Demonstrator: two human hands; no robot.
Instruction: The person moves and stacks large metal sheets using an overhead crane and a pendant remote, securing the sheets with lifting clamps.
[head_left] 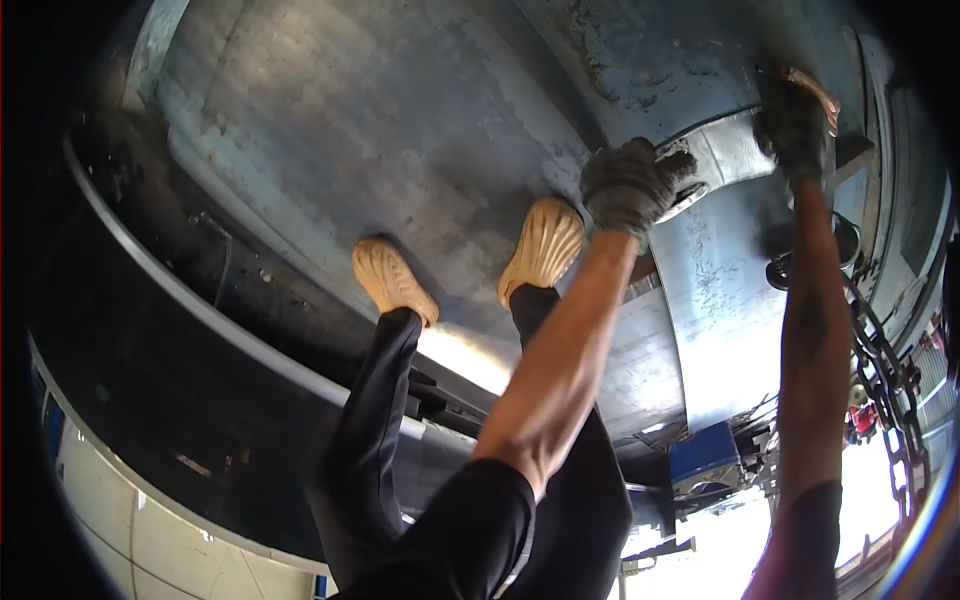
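Note:
Both of my hands wear dark grey gloves and are on a curved, silvery metal piece (728, 152), which lies across a large bluish steel plate. My left hand (628, 190) is wrapped round its near left end, fingers curled. At the far right end, my right hand (795, 128) closes on the same piece, though shadow and blur hide its fingers in part. A copper-coloured edge (818, 95) shows just beyond the right hand; what it belongs to I cannot make out.
My feet, in tan shoes (545, 245), stand on the stained steel plate (380, 130). A heavy chain (885, 375) hangs at the right, near a dark round fitting (780, 270). Lower down is a blue box-like part (703, 452). A metal rail (220, 310) curves along the left.

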